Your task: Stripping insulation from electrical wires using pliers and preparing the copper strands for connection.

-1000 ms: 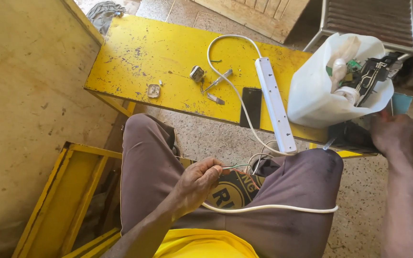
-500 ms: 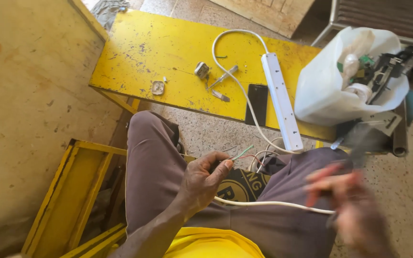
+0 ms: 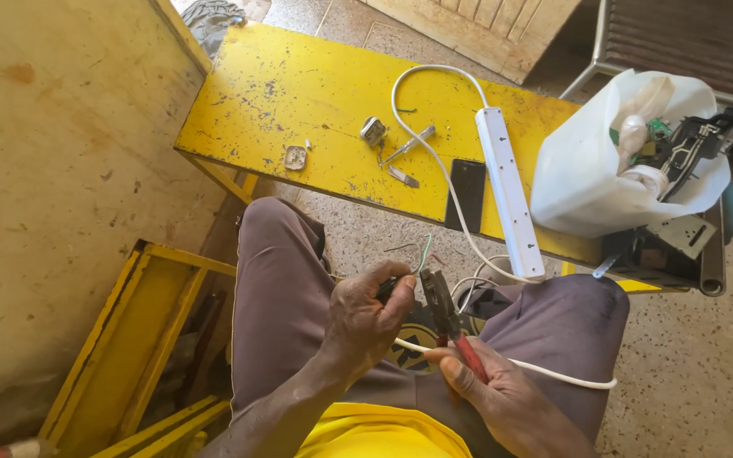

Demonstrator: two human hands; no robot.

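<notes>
The red-handled pliers are being held in the right hand, its grip wrapped around the handles. The white cable is being pinched by the left hand over the lap, short of the table's near edge. The thin stripped wires are being exposed beside the plier nose; strands could be nicked or fingers caught. Farther off, the power strip is lying near the table's near edge.
</notes>
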